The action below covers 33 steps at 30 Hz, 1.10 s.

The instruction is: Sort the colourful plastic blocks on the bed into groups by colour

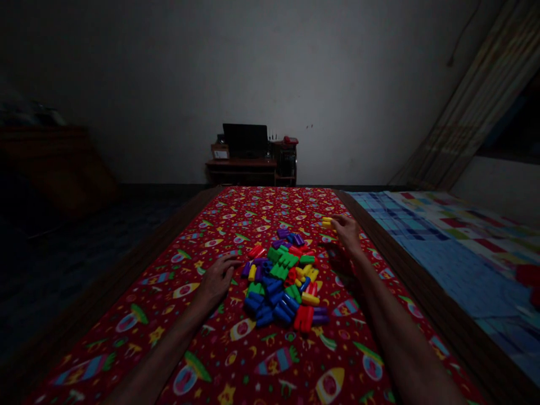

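- Your bare left forearm (pixel 169 343) and bare right forearm (pixel 400 320) enter from the near edge, above a red cloth printed with rockets, planets and stars (pixel 228 354).
- Left hand (pixel 217 277): palm down at the left side of the block pile, fingers loosely bent and apart, gripping nothing visible. You cannot tell whether the fingertips contact the nearest purple plastic block (pixel 246 270).
- Right hand (pixel 347 232): thumb and fingers pinched together on a small yellow ribbed plastic block (pixel 327 223), to the right of the pile's far end. A dark shadow falls on the cloth below your wrist.
- Multicoloured pile of plastic blocks (pixel 275 298): heaped between your hands. Blue units lie mainly on the near side, green ones at the centre, purple ones at the far end, red and yellow ones mostly to the right.
- Nearest red plastic block (pixel 304 319): at the pile's near right corner, just beside a purple one.
- Beyond the cloth: a black flat-screen monitor (pixel 245 140) on a dark brown desk (pixel 240 163), against a grey wall (pixel 169 84).
- To your right: blue plaid bedding (pixel 375 216).
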### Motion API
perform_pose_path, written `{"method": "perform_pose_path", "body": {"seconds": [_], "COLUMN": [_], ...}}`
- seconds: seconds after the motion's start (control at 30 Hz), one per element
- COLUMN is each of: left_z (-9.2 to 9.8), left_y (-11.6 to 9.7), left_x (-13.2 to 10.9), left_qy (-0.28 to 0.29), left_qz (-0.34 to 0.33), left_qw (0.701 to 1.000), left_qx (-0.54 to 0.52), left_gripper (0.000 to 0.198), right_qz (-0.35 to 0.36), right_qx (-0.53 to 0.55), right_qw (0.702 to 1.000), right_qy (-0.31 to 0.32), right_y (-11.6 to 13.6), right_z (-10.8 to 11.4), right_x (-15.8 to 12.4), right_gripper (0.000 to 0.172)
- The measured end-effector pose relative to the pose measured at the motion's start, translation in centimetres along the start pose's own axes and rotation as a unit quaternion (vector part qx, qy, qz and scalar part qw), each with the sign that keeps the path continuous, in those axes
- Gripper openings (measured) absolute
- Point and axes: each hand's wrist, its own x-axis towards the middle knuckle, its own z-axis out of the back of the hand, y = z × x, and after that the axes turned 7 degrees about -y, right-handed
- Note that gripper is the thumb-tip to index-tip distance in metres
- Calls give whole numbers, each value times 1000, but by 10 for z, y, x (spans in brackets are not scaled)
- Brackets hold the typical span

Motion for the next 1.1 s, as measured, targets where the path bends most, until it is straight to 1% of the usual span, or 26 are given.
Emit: {"method": "perform_pose_path", "body": {"seconds": [0.07, 0.1, 0.13, 0.2, 0.3, 0.37, 0.4, 0.43, 0.47, 0.5, 0.53, 0.57, 0.6, 0.63, 0.67, 0.7, 0.77, 0.8, 0.87, 0.97, 1.03, 1.1], "left_z": [-1, -1, -1, -1, 0, 1, 1, 1, 1, 0, 0, -1, -1, -2, -2, -2, -1, -1, -1, -2, -2, -3], "left_y": [1, 1, 1, 1, -1, -2, -3, -3, -3, -4, -3, -3, -3, -2, -2, -2, -1, -1, -2, -2, -1, 0], "left_x": [0, 0, 0, 0, 0, 0, 0, -1, -1, -1, -2, -2, -2, -2, -2, -1, -1, 0, 0, 0, 0, 0], "left_qy": [-5, -6, -7, -6, -3, 2, 5, 4, 1, -4, -9, -13, -16, -16, -15, -13, -8, -5, -3, -6, -9, -10], "left_qz": [-1, -2, -4, -8, -8, -4, -3, -2, -1, 0, 0, -1, -3, -4, -6, -8, -8, -7, -1, 7, 6, 1], "left_qw": [1000, 1000, 1000, 1000, 1000, 1000, 1000, 1000, 1000, 1000, 1000, 1000, 1000, 1000, 1000, 1000, 1000, 1000, 1000, 1000, 1000, 1000], "left_qx": [0, 0, -1, -2, -1, -1, -1, -2, -4, -5, -7, -9, -10, -10, -10, -8, -4, -3, -1, -1, -3, -7], "left_gripper": [36, 36, 35, 35, 36, 35, 35, 35, 35, 35, 35, 35, 35, 35, 35, 35, 35, 35, 36, 36, 36, 36], "right_qz": [-46, -59, -64, -52, -6, 27, 45, 62, 79, 92, 100, 104, 109, 117, 129, 146, 180, 190, 189, 166, 169, 167], "right_qx": [-50, -82, -118, -191, -280, -307, -310, -306, -300, -294, -291, -290, -290, -297, -312, -335, -390, -411, -425, -402, -367, -334], "right_qw": [997, 994, 990, 980, 960, 951, 949, 950, 950, 945, 930, 904, 868, 831, 798, 773, 745, 739, 739, 750, 769, 799], "right_qy": [-44, -49, -46, -29, -21, -30, -26, -6, 38, 109, 200, 297, 387, 456, 499, 518, 510, 499, 488, 498, 495, 471], "right_y": [-19, -26, -32, -37, -30, -15, -5, 5, 16, 27, 38, 47, 56, 63, 69, 74, 81, 82, 82, 75, 68, 59], "right_z": [20, 27, 33, 41, 46, 45, 44, 42, 40, 37, 33, 29, 25, 20, 16, 12, 5, 3, 2, 8, 18, 31], "right_x": [8, 10, 11, 12, 11, 11, 10, 9, 7, 3, -2, -9, -17, -27, -36, -46, -61, -66, -69, -56, -40, -23], "right_gripper": [38, 40, 41, 43, 43, 41, 39, 38, 36, 33, 30, 27, 24, 22, 22, 23, 28, 29, 28, 26, 24, 23]}}
